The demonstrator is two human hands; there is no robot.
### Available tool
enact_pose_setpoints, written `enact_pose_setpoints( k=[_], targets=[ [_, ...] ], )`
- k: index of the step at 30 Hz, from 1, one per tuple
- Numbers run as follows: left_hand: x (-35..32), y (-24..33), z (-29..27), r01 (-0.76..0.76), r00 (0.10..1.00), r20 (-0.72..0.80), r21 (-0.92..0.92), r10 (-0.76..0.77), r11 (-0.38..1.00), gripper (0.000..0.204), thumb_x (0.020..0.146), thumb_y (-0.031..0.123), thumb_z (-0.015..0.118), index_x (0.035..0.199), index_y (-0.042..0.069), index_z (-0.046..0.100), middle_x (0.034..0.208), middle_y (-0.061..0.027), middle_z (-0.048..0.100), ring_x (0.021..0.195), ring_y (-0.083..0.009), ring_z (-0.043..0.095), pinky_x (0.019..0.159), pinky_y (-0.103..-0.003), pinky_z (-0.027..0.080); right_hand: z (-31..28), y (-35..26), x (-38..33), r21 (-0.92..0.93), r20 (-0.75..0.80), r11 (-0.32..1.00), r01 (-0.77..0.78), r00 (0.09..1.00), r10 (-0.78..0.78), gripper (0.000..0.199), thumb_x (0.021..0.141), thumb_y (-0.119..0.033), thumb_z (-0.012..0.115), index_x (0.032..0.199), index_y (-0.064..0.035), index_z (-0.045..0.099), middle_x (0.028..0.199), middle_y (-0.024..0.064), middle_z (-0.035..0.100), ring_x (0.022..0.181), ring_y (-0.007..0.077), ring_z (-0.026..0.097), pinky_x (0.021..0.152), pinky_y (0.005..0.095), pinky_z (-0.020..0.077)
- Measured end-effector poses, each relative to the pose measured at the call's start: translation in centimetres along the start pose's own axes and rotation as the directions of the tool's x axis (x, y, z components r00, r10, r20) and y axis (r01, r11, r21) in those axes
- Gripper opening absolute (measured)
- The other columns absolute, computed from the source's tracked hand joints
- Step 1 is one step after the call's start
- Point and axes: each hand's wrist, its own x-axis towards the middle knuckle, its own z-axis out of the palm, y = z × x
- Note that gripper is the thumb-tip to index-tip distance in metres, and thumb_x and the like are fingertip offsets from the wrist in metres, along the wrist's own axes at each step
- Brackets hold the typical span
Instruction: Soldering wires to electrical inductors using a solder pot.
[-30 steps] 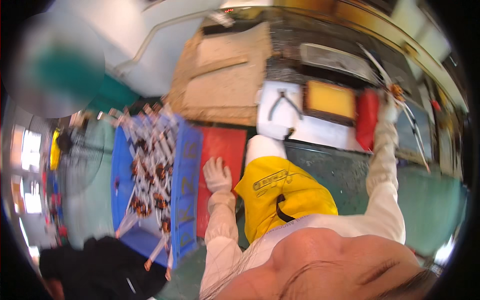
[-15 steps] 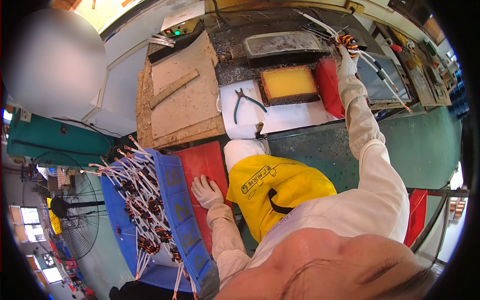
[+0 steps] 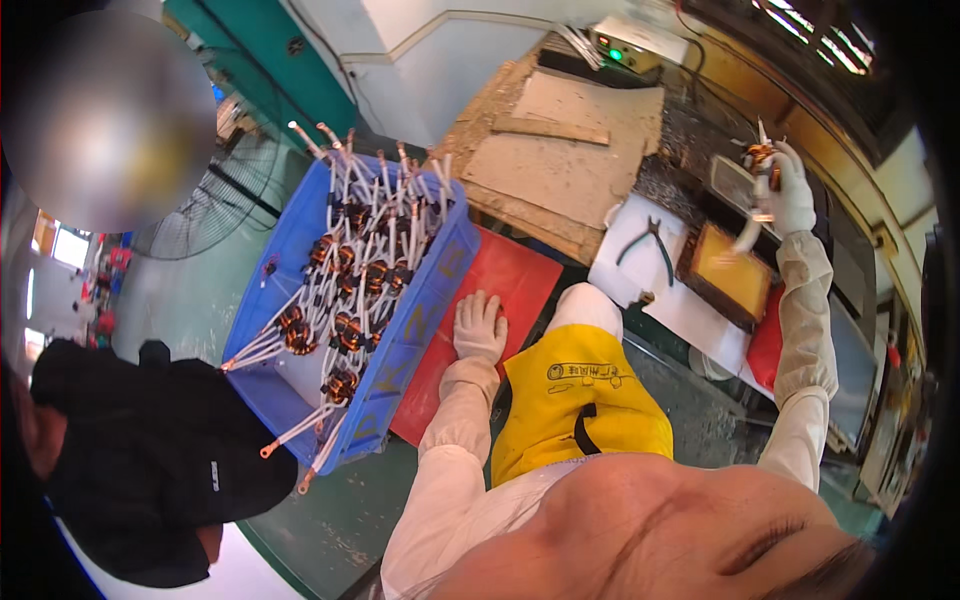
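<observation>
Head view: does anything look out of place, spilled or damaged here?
Mostly orderly. The coils lie in a jumbled heap in the blue crate, some leads poking over its rim. The plywood sheet has ragged, chipped edges. Pliers lie loose on white paper. Nothing spilled.

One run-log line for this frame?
left hand flat on red tray | right hand holding coil above yellow-topped block

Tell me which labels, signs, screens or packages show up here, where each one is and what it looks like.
Blue crate: left of the left hand, long and rectangular, faded yellowish lettering along its side wall.
Yellow apron: on the person's lap, a small dark printed mark near its top.
Grey device: far end of the bench, boxy, with a lit green indicator.
No screens or packages show clearly.
</observation>
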Motion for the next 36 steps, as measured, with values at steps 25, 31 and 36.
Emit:
enact_pose_setpoints(
  k=[25,31,36],
  targets=[
    [-0.2,0.8,-1.4,0.098,0.995,-0.015,-0.123,-0.101,0.988,0.050,0.089,0.034,0.067,0.133,0.011,0.064,0.150,-0.0203,0.054,0.139,-0.0405,0.049,0.123,-0.056,0.032,35.5,-14.5,3.6,-0.245,0.795,0.731,0.637,0.563,-0.224,0.016,0.090,-0.025,0.068,0.103,-0.0195,0.076,0.125,0.0080,0.061,0.109,0.0320,0.064,0.099,0.0493,0.0490],
    [-0.1,0.6,-1.5,0.087,0.996,-0.022,-0.154,-0.092,0.984,0.047,0.089,0.029,0.067,0.132,0.009,0.064,0.149,-0.0221,0.054,0.137,-0.0431,0.050,0.121,-0.056,0.035,38.1,-15.5,3.3,-0.276,0.830,0.812,0.514,0.554,-0.068,0.023,0.093,-0.027,0.068,0.116,-0.0232,0.071,0.127,0.0106,0.060,0.108,0.0359,0.068,0.090,0.0495,0.0541],
    [0.0,0.9,-1.9,0.088,0.995,-0.032,-0.169,-0.095,0.982,0.047,0.088,0.028,0.068,0.131,0.008,0.065,0.147,-0.0224,0.055,0.136,-0.0428,0.051,0.120,-0.056,0.036,40.4,-13.8,2.3,-0.177,0.776,0.965,-0.193,0.576,0.257,0.049,0.097,-0.043,0.059,0.140,-0.0232,0.050,0.130,0.0248,0.064,0.110,0.0469,0.069,0.091,0.0564,0.0544]
  ],
)
